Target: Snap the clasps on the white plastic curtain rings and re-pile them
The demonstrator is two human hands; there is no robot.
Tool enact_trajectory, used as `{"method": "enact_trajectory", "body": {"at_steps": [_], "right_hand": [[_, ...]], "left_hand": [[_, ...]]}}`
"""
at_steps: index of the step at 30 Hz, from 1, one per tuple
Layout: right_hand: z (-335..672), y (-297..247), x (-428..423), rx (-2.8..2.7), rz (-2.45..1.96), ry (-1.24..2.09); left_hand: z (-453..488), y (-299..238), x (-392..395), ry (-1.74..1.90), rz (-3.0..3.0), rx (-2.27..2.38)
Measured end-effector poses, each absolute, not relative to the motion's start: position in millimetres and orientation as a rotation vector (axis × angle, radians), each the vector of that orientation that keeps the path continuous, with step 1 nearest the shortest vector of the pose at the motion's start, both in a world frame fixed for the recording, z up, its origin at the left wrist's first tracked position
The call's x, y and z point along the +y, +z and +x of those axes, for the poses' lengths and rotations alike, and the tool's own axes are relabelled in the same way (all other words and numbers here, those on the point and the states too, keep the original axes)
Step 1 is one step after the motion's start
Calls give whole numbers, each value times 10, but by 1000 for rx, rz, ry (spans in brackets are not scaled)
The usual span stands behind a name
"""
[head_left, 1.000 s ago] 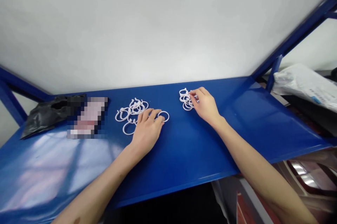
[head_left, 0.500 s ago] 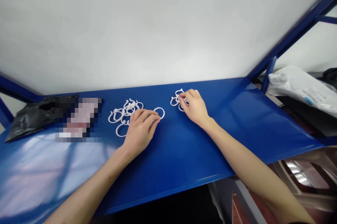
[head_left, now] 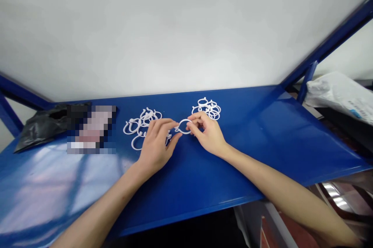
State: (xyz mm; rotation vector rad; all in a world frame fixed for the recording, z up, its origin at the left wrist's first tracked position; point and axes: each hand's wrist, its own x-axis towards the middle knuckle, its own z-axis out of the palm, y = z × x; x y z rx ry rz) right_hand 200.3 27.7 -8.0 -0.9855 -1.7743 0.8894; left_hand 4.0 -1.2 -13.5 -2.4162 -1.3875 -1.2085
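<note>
Between my two hands is a white plastic curtain ring (head_left: 184,133) with a small knob at its left end. My right hand (head_left: 208,131) pinches its right side with thumb and fingers. My left hand (head_left: 159,139) has its fingertips and thumb around the knobbed end. Beside and partly behind my left hand lies a loose pile of similar white rings (head_left: 132,127); some are hidden by it. Just beyond my right hand sits another cluster of white rings (head_left: 214,111).
The blue tabletop (head_left: 210,178) meets a pale wall (head_left: 175,38) at the back. On the left lie a black plastic bag (head_left: 40,127) and a blurred-out flat item (head_left: 94,127). Blue frame bars (head_left: 309,81) and a white plastic package (head_left: 340,92) are at the right.
My right hand has come back from the right cluster, toward my left hand, and now grips the ring. More rings show in the right cluster. The view has shifted slightly.
</note>
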Motion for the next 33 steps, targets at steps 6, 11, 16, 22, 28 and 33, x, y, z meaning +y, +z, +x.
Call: {"method": "enact_trajectory", "body": {"at_steps": [6,11,16,22,28,33], "right_hand": [[1999,-93,235,-1756,-938,863],[1987,-133,200,-1960,-830,670],[1974,-129,158,-1984,-785,568],[1946,-118,167,-1783,-804,794],[1953,-65,118,-1900,-741,753],[1968,-90,99,-1987,-662,650]], "left_hand": [[13,-93,-10,-1262,-2532,-1836],[22,-32,-39,-1551,-2433,-2069],[72,12,-59,-2020,-2327,-2220],[59,5,-25,-2063,-2413,-2224],[11,-26,-56,-1817,-2398,-2130],[-11,-47,-85,-1637,-2463,-1797]]}}
